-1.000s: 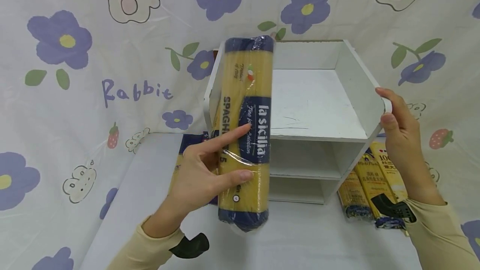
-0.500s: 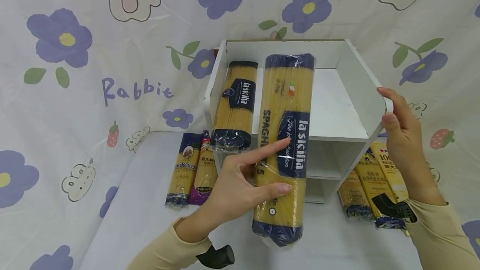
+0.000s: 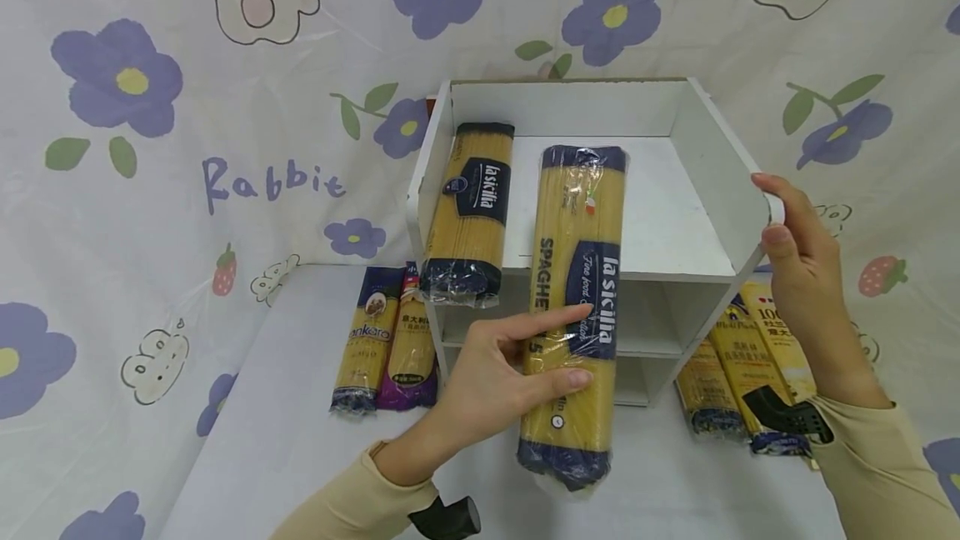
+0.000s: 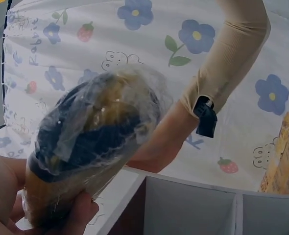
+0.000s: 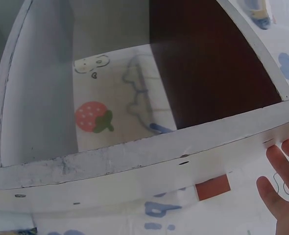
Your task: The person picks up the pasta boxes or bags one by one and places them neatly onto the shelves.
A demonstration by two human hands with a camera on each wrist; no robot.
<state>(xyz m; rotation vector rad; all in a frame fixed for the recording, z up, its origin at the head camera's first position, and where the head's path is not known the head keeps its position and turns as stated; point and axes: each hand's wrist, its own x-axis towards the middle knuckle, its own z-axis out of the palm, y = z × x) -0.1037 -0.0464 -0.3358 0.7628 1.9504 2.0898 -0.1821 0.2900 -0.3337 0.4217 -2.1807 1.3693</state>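
Observation:
My left hand (image 3: 487,377) grips a long clear-wrapped pack of spaghetti (image 3: 579,219) with dark blue ends, thumb and forefinger lying across its front. The pack leans upright before the white shelf unit (image 3: 660,190), its top overlapping the top shelf in the head view. In the left wrist view, the crinkled blue end of the spaghetti pack (image 4: 100,122) points at the camera. Farther right, my right hand (image 3: 806,273) holds the front edge of the unit's right side panel between thumb and fingers. A second spaghetti pack (image 3: 474,223) lies at the top shelf's left side.
Left of the unit on the white tabletop (image 3: 285,440), a blue-topped pasta pack (image 3: 369,340) and a purple-ended pasta pack (image 3: 410,348) lean side by side. Several yellow pasta packs (image 3: 753,357) lie to its right. A flower-printed cloth (image 3: 262,107) hangs behind.
My left hand has carried the spaghetti pack rightward and slightly down, away from the second pack, which it earlier covered. The right hand stays on the side panel.

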